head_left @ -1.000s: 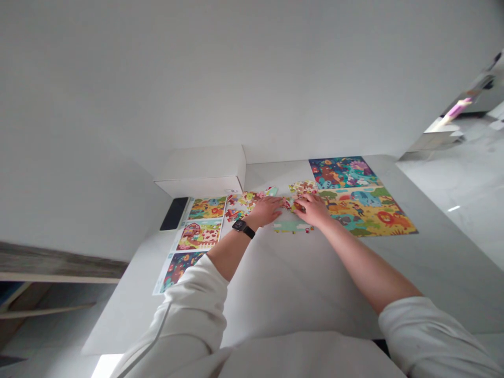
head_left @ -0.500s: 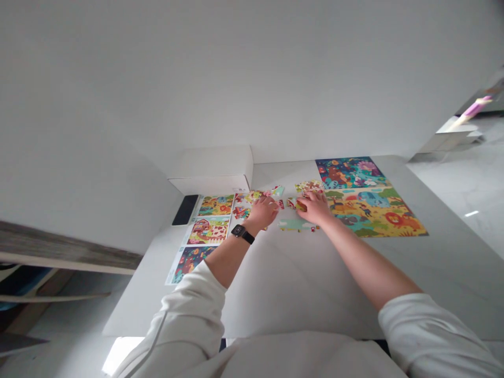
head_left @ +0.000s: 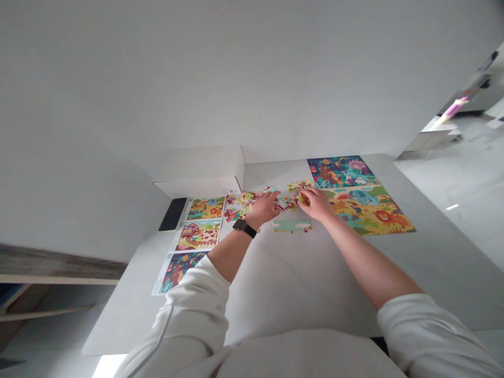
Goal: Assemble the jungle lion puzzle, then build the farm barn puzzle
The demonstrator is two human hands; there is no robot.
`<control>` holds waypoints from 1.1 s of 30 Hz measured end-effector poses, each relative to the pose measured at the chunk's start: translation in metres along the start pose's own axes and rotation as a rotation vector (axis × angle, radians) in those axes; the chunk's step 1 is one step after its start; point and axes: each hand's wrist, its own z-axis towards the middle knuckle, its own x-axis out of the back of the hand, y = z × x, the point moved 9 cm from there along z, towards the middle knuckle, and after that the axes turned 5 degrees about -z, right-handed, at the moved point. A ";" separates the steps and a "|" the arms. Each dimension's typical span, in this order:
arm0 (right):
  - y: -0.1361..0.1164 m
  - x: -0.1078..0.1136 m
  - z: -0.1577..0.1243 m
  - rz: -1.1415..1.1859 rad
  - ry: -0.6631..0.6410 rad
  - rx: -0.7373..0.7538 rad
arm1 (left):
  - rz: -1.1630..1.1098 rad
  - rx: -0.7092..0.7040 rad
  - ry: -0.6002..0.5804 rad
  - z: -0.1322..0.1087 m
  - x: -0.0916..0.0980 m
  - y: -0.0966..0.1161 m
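My left hand (head_left: 265,207), with a dark watch (head_left: 244,227) on the wrist, lies over loose jigsaw pieces (head_left: 234,214) of mixed colours. Its thumb and fingers are apart, close to small pieces (head_left: 281,203) between my hands. The fingers of my right hand (head_left: 318,205) are curled in a pinch on a yellow-green puzzle piece (head_left: 303,199), partly hidden by them. More pieces (head_left: 299,186) lie just beyond that hand. Nearer to me is a joined pale blue-green strip of puzzle (head_left: 291,226).
Two assembled animal puzzles, a dark blue one (head_left: 342,172) and a yellow one (head_left: 370,210), lie at right. A picture sheet (head_left: 197,234) and a dark phone (head_left: 173,214) lie at left. Behind them, a white box (head_left: 200,170) stands against the wall.
The view has shifted, so the table appears farther left. My left hand has moved right over the pieces, its fingers reaching farther toward the right hand, which has stayed near its pieces.
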 end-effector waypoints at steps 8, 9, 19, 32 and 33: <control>-0.041 -0.025 0.041 0.040 -0.053 -0.005 | 0.117 0.262 0.040 -0.042 0.033 -0.064; -0.050 -0.029 0.048 0.049 -0.068 0.006 | 0.130 0.295 0.031 -0.047 0.034 -0.068; -0.002 -0.016 0.046 -0.013 -0.138 -0.074 | 0.068 0.187 0.111 -0.037 0.027 -0.039; -0.008 -0.016 -0.009 -0.102 -0.235 0.030 | 0.105 -0.011 -0.050 -0.005 -0.017 0.007; -0.008 -0.016 -0.007 -0.100 -0.222 0.023 | 0.119 0.006 -0.036 -0.009 -0.012 0.001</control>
